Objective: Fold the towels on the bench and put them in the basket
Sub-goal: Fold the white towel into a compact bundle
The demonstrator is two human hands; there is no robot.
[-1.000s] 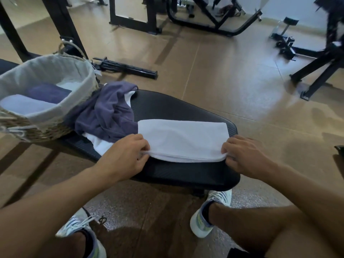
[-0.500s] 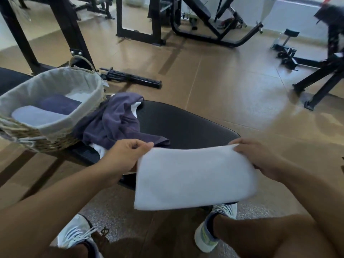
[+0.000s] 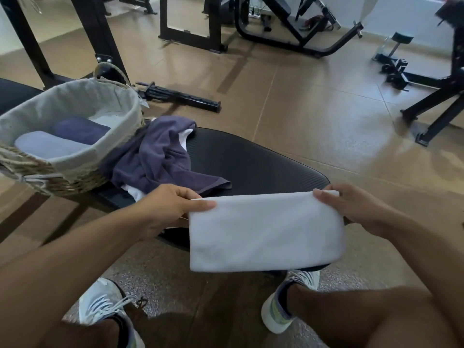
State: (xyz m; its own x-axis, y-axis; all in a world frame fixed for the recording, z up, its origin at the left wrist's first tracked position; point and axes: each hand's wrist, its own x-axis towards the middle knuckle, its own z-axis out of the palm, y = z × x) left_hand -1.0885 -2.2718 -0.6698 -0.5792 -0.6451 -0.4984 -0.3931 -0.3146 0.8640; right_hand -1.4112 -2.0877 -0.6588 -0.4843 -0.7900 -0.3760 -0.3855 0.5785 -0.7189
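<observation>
Two hands hold one folded white towel point(image 3: 266, 232) by its top corners: left hand point(image 3: 173, 209) pinches the left corner w/ thumb on the front, right hand point(image 3: 351, 209) pinches the right corner, and the towel hangs in the air in front of the black bench point(image 3: 251, 162), above the floor. On the bench lie approx. 2 unfolded towels in one heap, a dark purple towel point(image 3: 155, 159) over a white one point(image 3: 185, 138), just beside the basket point(image 3: 75, 156). Inside the basket I count 3 folded towels, 1 dark & 2 light; below are 2 white shoes point(image 3: 288, 302).
</observation>
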